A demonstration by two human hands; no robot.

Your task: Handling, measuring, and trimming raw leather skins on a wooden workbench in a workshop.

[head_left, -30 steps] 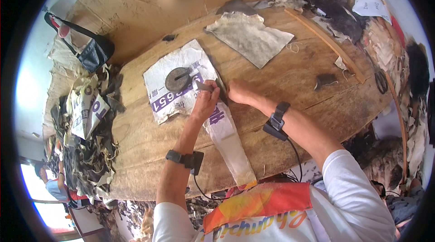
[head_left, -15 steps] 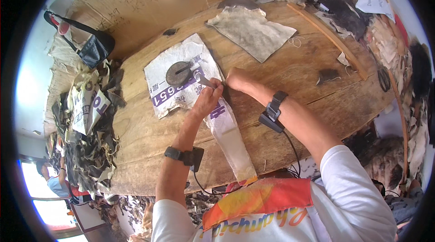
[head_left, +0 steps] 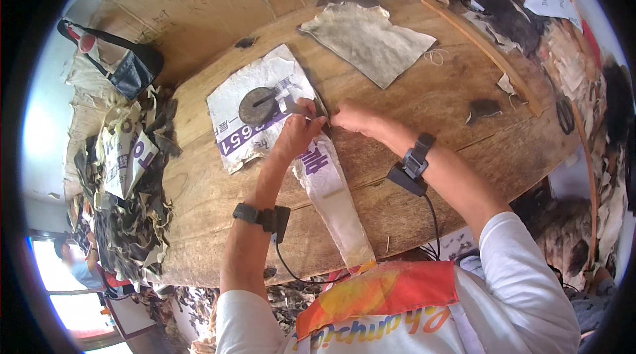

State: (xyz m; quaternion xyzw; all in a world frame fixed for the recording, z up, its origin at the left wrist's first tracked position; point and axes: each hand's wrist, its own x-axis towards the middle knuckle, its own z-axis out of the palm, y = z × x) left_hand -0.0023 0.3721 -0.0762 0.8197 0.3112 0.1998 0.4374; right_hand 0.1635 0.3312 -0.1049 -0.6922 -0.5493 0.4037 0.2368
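Note:
My left hand is closed around a small flat grey metal piece, perhaps a blade; the fingers hide most of it. It sits over the right edge of a white printed sheet with purple lettering. Just right of it, my right hand is closed, its fingertips at a thin dark edge beside the sheet; what they pinch is too small to make out. On the sheet, left of my hands, lies a round grey disc with a dark narrow piece across it. A long whitish strip runs from below my left hand toward my body.
A pale grey hide piece lies at the far side of the wooden table. A wooden stick lies at the far right. Fur scraps pile up on the left, and a black bag hangs by the cardboard.
My left hand has turned and its fingers have shifted up over the metal piece. My right hand stays close beside it, and the view has moved slightly.

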